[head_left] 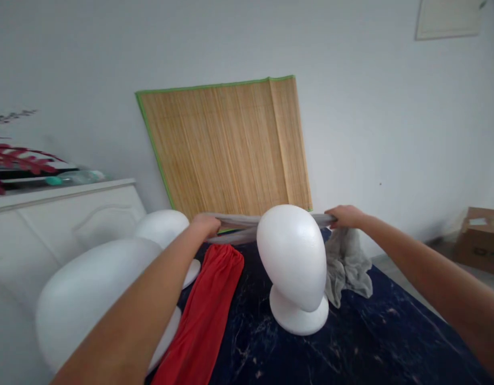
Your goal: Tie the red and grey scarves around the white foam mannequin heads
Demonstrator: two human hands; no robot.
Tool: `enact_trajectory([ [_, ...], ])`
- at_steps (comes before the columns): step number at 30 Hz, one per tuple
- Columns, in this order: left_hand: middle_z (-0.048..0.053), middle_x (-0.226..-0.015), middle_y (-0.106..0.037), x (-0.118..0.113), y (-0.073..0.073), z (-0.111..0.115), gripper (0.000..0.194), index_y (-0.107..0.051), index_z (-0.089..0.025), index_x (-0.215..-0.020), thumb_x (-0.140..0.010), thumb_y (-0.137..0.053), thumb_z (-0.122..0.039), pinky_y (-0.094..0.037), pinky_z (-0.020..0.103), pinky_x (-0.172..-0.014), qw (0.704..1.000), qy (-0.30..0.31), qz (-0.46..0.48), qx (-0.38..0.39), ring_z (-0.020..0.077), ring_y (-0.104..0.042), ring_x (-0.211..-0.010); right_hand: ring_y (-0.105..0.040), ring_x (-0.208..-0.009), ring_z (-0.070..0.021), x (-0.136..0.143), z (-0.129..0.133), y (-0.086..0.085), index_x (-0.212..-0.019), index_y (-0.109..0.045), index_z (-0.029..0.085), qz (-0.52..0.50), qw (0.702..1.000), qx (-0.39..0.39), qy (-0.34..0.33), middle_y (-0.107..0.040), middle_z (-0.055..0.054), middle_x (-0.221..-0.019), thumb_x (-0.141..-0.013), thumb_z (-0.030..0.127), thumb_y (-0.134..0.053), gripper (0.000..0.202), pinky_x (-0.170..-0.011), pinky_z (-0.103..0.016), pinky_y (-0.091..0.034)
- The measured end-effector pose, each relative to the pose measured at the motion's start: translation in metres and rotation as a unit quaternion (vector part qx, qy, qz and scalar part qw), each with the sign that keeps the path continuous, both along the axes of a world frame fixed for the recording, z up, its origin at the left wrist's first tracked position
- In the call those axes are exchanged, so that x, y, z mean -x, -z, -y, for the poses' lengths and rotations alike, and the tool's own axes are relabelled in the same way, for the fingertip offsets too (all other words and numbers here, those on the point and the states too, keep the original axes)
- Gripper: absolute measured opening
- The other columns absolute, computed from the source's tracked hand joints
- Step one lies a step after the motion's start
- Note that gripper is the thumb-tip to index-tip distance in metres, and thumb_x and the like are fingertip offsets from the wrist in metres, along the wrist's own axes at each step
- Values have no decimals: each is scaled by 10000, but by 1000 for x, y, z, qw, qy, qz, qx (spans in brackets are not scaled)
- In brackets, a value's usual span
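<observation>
A grey scarf (347,262) is stretched sideways behind a white foam mannequin head (291,256) that stands upright on the dark table. My left hand (207,224) is closed on the scarf to the left of the head. On the other side, my right hand (346,216) grips it too, and loose folds hang below that hand onto the table. The middle of the stretched length is hidden behind the head. A red cloth (209,305) lies lengthwise on the table, below and near my left hand.
Two more white foam heads, one near (90,289) and one farther back (162,227), stand at the left beside a white cabinet (102,219). The table (255,331) has a dark blue marbled cover. Behind it a bamboo mat (226,149) rests against the wall. A cardboard box (477,248) sits far right.
</observation>
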State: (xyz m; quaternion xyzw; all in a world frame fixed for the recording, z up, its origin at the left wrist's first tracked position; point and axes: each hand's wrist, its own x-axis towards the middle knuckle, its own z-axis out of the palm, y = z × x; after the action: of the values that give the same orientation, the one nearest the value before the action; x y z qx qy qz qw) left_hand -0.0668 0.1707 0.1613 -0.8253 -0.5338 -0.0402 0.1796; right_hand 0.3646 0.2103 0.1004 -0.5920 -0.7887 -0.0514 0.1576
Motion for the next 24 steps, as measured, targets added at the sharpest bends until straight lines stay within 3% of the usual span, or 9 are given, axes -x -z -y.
enact_trajectory([
  [4, -47, -532, -542, -8, 64, 1, 325, -627, -131, -660, -816, -694, -408, -498, 243, -539, 957, -8, 87, 276, 95, -530, -485, -641, -823, -249, -23, 2, 52, -697, -690, 165, -4, 996, 80, 24, -691, -95, -781, -564, 5, -682, 208, -726, -309, -420],
  [7, -36, -402, -485, -13, 92, 20, 253, -673, -198, -574, -598, -839, -387, -383, 258, -383, 862, 16, 132, 489, 133, -458, -360, -613, -659, -219, -38, 22, 62, -541, -641, 168, -16, 984, 178, 13, -631, -72, -609, -603, 61, -661, 125, -638, -312, -426],
  [10, -6, -476, -544, -24, 117, 53, 204, -760, -238, -733, -645, -779, -421, -316, 260, -365, 753, 41, 210, 622, 133, -436, -361, -585, -571, -177, -31, 61, 64, -567, -677, 194, -38, 950, 304, -54, -629, -28, -587, -647, 197, -693, 82, -560, -274, -432],
  [12, 14, -598, -616, -35, 136, 77, 267, -772, -234, -897, -721, -704, -424, -330, 243, -406, 677, 53, 314, 664, 107, -444, -404, -612, -636, -186, -15, 93, 69, -664, -706, 216, -63, 938, 323, -110, -671, -24, -690, -676, 278, -702, 64, -592, -276, -454],
  [14, 39, -769, -685, -49, 156, 98, 330, -748, -228, -1009, -718, -712, -378, -425, 245, -527, 619, 58, 428, 655, 113, -542, -542, -621, -752, -224, 6, 124, 80, -687, -682, 210, -85, 949, 267, -145, -682, -58, -795, -686, 337, -714, 132, -688, -319, -467],
  [16, 67, -950, -707, -65, 175, 114, 394, -720, -217, -1063, -701, -731, -372, -495, 292, -740, 601, 54, 506, 616, 158, -635, -777, -591, -753, -237, 27, 148, 95, -646, -626, 193, -112, 965, 201, -128, -658, -87, -791, -692, 434, -717, 262, -728, -361, -457],
  [18, 104, -1079, -692, -81, 190, 125, 442, -703, -190, -1079, -685, -748, -386, -482, 345, -895, 584, 44, 571, 576, 212, -646, -962, -544, -660, -200, 46, 164, 109, -620, -582, 188, -164, 961, 200, -97, -616, -70, -705, -701, 535, -698, 375, -682, -354, -458],
  [21, 116, -1044, -706, -105, 202, 137, 412, -726, -192, -973, -605, -820, -353, -480, 369, -927, 575, 34, 630, 521, 273, -642, -1028, -498, -568, -153, 74, 180, 120, -730, -608, 189, -297, 888, 333, -115, -582, -28, -656, -731, 553, -670, 369, -582, -309, -459],
  [24, 100, -912, -721, -125, 202, 147, 330, -728, -194, -871, -590, -831, -332, -501, 372, -879, 562, 32, 678, 472, 290, -646, -994, -597, -714, -165, 102, 195, 117, -843, -617, 190, -505, 721, 453, -138, -629, -33, -804, -726, 436, -684, 280, -737, -316, -524],
])
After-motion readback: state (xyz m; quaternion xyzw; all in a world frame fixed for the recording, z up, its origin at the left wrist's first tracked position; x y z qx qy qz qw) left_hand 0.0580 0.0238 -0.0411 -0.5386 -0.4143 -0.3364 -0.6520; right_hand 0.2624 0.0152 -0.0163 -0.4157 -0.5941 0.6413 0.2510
